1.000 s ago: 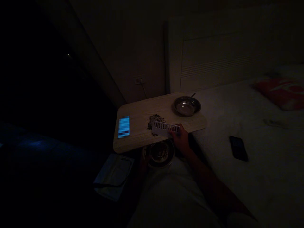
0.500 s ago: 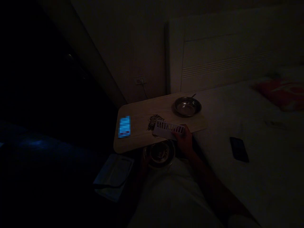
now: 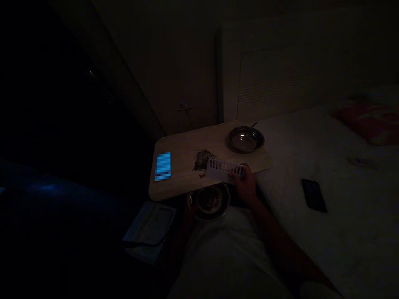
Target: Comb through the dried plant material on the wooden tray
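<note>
Dim tabletop; hands apart, right extended gripping slotted piece, left lower.

The left fingers are lost in darkness, seemingly at the lower bowl.

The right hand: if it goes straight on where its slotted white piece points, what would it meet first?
Probably the dark heap on the table: the far end of the white piece, held by the right hand, overlaps it in this view. Touching or above, I cannot tell.
</note>
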A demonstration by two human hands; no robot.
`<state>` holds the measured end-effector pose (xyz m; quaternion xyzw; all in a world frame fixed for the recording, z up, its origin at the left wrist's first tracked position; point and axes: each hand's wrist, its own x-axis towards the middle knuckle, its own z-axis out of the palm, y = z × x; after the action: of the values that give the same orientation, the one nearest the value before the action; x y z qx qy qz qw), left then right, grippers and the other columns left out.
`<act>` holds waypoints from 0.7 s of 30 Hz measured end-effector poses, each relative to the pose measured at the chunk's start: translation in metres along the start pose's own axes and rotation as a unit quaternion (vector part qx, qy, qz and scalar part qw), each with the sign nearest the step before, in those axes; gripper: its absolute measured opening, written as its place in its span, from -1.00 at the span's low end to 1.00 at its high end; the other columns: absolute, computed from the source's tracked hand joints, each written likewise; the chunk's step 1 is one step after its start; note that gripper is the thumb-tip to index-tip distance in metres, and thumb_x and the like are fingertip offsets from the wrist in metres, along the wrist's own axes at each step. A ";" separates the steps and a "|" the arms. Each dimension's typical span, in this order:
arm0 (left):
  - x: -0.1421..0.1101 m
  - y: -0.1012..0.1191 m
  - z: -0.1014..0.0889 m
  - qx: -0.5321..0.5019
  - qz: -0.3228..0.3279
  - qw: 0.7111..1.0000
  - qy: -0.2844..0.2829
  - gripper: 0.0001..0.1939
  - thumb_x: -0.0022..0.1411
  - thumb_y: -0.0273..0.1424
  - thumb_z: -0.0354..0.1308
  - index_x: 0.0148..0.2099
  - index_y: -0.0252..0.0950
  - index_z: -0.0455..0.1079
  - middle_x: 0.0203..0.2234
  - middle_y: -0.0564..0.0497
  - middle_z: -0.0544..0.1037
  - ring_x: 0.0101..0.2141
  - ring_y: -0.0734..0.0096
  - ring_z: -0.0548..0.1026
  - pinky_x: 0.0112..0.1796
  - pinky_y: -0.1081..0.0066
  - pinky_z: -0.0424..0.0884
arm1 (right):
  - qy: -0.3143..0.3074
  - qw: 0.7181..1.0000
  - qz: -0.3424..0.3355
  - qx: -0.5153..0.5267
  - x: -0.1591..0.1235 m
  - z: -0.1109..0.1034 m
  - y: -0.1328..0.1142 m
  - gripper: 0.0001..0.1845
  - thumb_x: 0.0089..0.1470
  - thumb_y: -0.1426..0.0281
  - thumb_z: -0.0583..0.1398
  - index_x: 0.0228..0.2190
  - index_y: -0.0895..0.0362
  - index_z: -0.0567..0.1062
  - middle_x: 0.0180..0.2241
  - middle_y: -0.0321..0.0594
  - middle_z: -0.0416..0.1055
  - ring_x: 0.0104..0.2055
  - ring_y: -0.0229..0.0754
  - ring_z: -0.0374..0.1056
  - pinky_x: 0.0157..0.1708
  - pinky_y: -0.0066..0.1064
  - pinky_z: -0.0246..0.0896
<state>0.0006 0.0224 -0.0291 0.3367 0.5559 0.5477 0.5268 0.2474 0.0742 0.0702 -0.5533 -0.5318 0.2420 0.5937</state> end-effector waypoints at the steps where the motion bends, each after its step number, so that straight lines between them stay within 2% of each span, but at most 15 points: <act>1: 0.000 -0.001 -0.001 -0.001 0.001 1.000 0.000 -0.25 -0.12 -0.27 0.38 0.18 -0.18 0.36 0.18 -0.11 0.45 0.27 -0.11 0.23 0.23 0.06 0.19 | 0.001 1.000 0.001 0.001 0.001 -0.001 0.000 -0.78 0.01 0.29 0.29 -0.34 0.08 0.37 -0.44 -0.34 0.42 -0.40 -0.18 0.34 -0.41 -0.40 0.24; 8: 0.001 -0.006 -0.002 0.012 0.012 1.000 0.014 -0.29 -0.09 -0.27 0.36 0.17 -0.16 0.37 0.19 -0.08 0.44 0.28 -0.08 0.22 0.25 0.07 0.15 | 0.031 0.999 0.015 0.032 0.005 -0.004 0.002 -0.75 0.00 0.26 0.31 -0.33 0.08 0.37 -0.43 -0.32 0.45 -0.39 -0.16 0.37 -0.37 -0.36 0.28; 15: 0.001 -0.002 -0.001 0.012 -0.006 1.000 0.010 -0.25 -0.13 -0.27 0.38 0.17 -0.19 0.37 0.15 -0.13 0.47 0.24 -0.14 0.28 0.21 0.02 0.21 | -0.004 1.000 -0.018 -0.018 0.000 -0.002 -0.002 -0.79 0.06 0.27 0.27 -0.29 0.08 0.40 -0.40 -0.28 0.49 -0.38 -0.14 0.41 -0.37 -0.35 0.28; 21: 0.000 0.000 0.001 -0.005 -0.010 1.000 0.011 -0.23 -0.17 -0.27 0.40 0.16 -0.18 0.38 0.14 -0.10 0.49 0.22 -0.12 0.32 0.20 0.06 0.25 | 0.003 1.000 -0.017 -0.017 0.000 -0.003 -0.002 -0.78 0.06 0.24 0.27 -0.30 0.07 0.40 -0.41 -0.29 0.48 -0.39 -0.13 0.40 -0.38 -0.35 0.28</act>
<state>0.0014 0.0223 -0.0294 0.3224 0.5623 0.5486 0.5281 0.2497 0.0721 0.0725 -0.5545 -0.5436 0.2212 0.5900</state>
